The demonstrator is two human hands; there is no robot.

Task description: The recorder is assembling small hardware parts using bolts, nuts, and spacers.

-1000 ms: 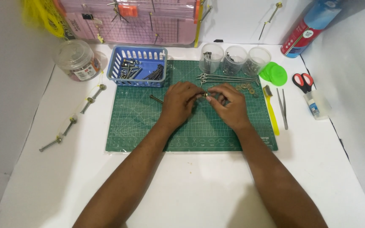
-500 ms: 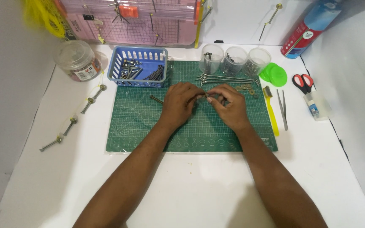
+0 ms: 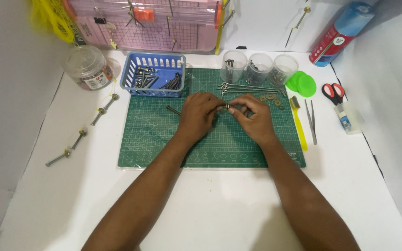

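Both of my hands meet over the upper middle of a green cutting mat [image 3: 154,139]. My left hand [image 3: 200,115] and my right hand [image 3: 253,117] pinch a small bolt with a nut [image 3: 226,107] between their fingertips; most of it is hidden by the fingers. A loose dark bolt [image 3: 173,110] lies on the mat just left of my left hand. Several washers [image 3: 271,98] and long eye bolts [image 3: 247,87] lie on the mat beyond my right hand.
A blue basket [image 3: 153,88] of bolts stands at the mat's top left, a round clear jar [image 3: 86,67] further left. Three clear cups [image 3: 258,65], green lids [image 3: 303,83], scissors [image 3: 332,93], tweezers [image 3: 311,122], a yellow-handled brush [image 3: 299,125], a spray can [image 3: 338,32] and assembled bolts [image 3: 82,132] surround the mat.
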